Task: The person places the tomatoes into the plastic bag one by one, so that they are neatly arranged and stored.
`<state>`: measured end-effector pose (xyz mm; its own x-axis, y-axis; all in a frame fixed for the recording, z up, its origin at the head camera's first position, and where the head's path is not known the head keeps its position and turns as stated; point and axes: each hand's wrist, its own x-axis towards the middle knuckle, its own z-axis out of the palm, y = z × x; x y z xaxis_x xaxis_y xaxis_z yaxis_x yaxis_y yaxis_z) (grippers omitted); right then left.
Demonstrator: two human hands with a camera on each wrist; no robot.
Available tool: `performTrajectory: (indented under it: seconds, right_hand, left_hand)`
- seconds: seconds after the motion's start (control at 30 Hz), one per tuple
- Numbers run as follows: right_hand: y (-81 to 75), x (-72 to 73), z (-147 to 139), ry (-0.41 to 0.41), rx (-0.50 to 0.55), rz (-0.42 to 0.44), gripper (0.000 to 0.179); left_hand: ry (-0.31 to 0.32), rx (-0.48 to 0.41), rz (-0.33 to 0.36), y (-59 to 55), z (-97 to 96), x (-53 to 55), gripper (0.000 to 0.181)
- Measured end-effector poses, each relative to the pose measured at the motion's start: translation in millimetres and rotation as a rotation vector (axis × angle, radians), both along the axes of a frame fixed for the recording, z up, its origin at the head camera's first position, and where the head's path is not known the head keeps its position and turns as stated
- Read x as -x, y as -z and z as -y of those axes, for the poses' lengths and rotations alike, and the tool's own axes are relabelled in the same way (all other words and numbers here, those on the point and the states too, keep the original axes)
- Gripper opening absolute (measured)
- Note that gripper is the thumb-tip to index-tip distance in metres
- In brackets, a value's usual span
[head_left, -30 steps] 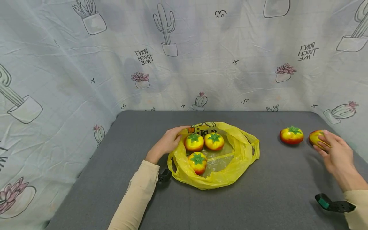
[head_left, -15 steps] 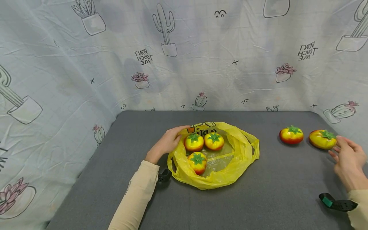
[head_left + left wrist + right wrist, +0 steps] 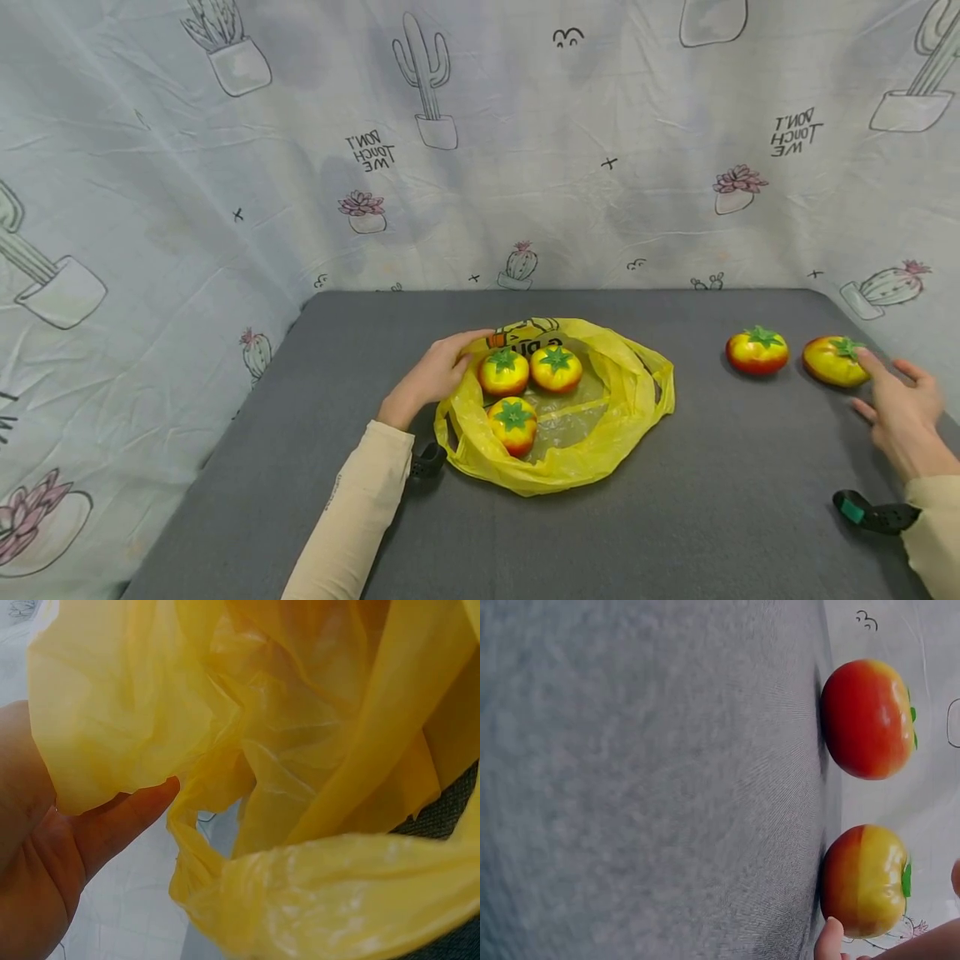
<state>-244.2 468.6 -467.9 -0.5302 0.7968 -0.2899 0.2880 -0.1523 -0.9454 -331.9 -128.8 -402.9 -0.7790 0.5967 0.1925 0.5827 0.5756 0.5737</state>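
Observation:
My left hand [image 3: 435,371] holds the left rim of a yellow plastic bag [image 3: 632,408], which lies wide open on the table. In the left wrist view, the thumb [image 3: 124,825] presses against the plastic, and some fingers are hidden behind it. Inside the bag sit three shiny tomatoes, artificial in look: one back left [image 3: 504,375], one back right [image 3: 556,372] and one in front [image 3: 513,430]. Two more tomatoes stand on the right, one left [image 3: 757,354] and one right [image 3: 831,367]. Beside the right one is my right hand [image 3: 903,408], fingers loosely spread; whether it touches is unclear.
A dark grey cloth [image 3: 720,500] covers the table. Behind and at both sides hangs a pale curtain [image 3: 480,192] printed with cacti. Each wrist wears a black strap, the right one [image 3: 873,512] with a green patch.
A second ago my right hand had its fingers round the rightmost tomato. It let go, drew off to the right, then came slightly back. The left hand and bag stay put.

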Motion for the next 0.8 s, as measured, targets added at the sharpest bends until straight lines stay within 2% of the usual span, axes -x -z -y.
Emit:
performTrajectory:
  seconds: [0.13, 0.3, 0.47, 0.7, 0.8]
  right_hand:
    - [0.0, 7.0, -1, -0.074, -0.082, 0.097, 0.099]
    - [0.8, 16.7, -3, -0.145, -0.165, 0.165, 0.106]
    - [-5.9, 24.8, 5, -0.171, -0.194, 0.241, 0.112]
    - [-29.2, 21.0, 34, -0.161, -0.283, 0.344, 0.095]
    - [-31.8, 19.4, 40, -0.144, -0.305, 0.363, 0.091]
  left_hand:
    - [-0.003, 0.001, 0.003, 0.0, 0.9, 0.1, 0.049]
    - [-0.001, 0.008, 0.003, 1.3, 0.7, 1.2, 0.049]
    - [0.003, 0.009, 0.017, 2.2, 1.6, 1.7, 0.049]
    - [0.012, 0.008, 0.009, 2.3, 2.0, 3.4, 0.049]
    - [0.011, 0.009, 0.013, 2.1, 2.1, 3.1, 0.049]
